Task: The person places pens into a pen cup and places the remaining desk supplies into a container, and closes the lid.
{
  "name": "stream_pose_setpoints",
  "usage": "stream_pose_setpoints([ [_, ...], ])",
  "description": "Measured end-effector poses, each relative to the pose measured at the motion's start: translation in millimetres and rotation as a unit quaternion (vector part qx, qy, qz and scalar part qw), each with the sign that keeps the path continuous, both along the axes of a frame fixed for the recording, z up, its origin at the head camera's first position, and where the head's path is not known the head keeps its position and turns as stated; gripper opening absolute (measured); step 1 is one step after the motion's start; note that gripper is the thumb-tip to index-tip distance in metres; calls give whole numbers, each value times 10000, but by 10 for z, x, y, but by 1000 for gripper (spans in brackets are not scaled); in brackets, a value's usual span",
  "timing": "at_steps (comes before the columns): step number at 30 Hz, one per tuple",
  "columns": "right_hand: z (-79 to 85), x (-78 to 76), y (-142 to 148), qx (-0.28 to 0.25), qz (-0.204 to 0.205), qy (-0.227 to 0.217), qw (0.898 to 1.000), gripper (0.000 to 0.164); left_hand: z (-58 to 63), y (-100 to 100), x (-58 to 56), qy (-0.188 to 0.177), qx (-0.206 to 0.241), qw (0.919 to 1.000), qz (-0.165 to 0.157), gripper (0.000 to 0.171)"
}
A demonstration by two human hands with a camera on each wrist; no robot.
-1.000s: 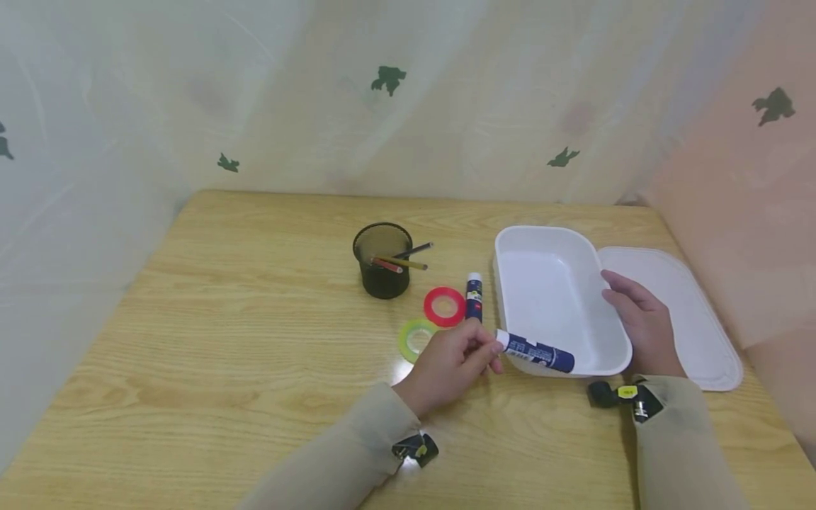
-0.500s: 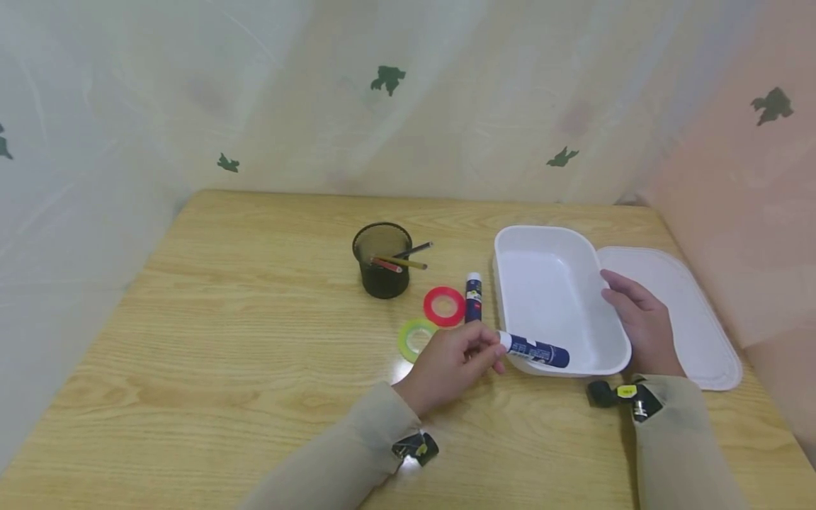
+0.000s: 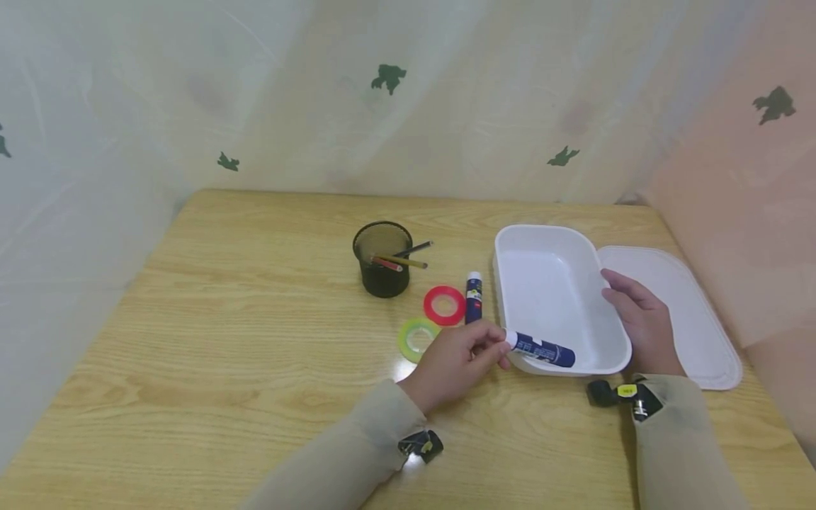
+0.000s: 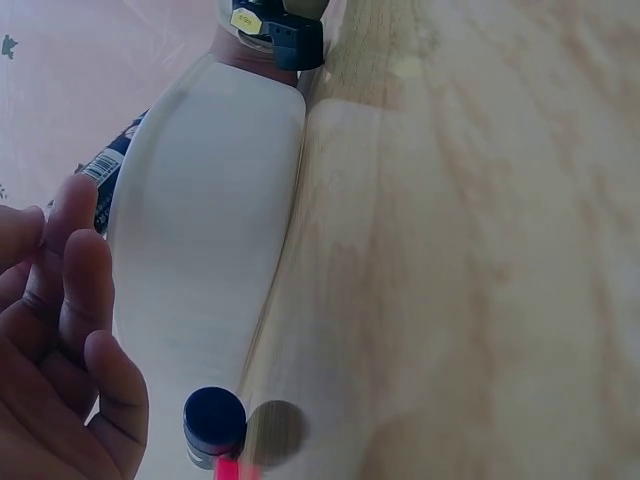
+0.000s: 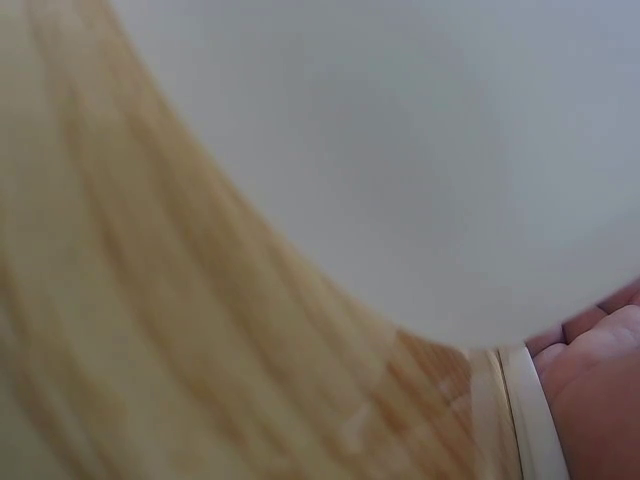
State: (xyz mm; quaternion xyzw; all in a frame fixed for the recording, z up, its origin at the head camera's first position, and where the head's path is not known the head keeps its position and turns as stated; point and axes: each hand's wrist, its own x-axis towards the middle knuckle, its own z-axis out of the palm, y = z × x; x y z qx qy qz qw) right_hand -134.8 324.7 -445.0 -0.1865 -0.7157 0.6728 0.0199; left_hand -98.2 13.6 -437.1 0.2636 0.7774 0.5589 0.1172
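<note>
My left hand (image 3: 455, 365) pinches a blue glue stick (image 3: 545, 350) by its white-capped end, between thumb and fingers. The stick's dark end reaches over the near rim of a white plastic container (image 3: 542, 283). At the container's right side, my right hand (image 3: 647, 326) holds the rim, with fingertips at the edge; the right wrist view shows mostly the container's outer wall (image 5: 400, 180). Another glue stick (image 3: 474, 297) lies just left of the container, its lower end hidden behind my left hand. In the left wrist view, its round dark end (image 4: 213, 415) shows below the container.
A red tape roll (image 3: 431, 306) and a yellow-green tape roll (image 3: 405, 341) lie left of the glue sticks. Behind them stands a black mesh pen cup (image 3: 385, 282) with several pencils. A white lid (image 3: 698, 326) lies under my right forearm's far side, beside the container.
My left hand has shifted slightly right with the glue stick, so the cap sits closer to the container's rim. My right hand and the container stay put.
</note>
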Motion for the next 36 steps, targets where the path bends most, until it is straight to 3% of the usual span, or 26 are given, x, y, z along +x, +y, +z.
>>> stream_pose_setpoints([
  [9, 7, -15, -3, 175, -39, -167, 9997, 54, 0, 77, -8, 41, -6, 10000, -42, 9],
  [19, 9, -24, -27, -2, -64, -72, 10000, 53, 9, 203, 1, 95, -377, 9992, 68, 13],
  [25, 8, -16, -12, -49, -33, 57, 10000, 52, -34, 282, 23, -205, -46, 9993, 317, 13],
  [36, 15, -2, -1, 85, -5, 37, 10000, 51, -26, 361, 61, -751, -6, 9955, 583, 10],
])
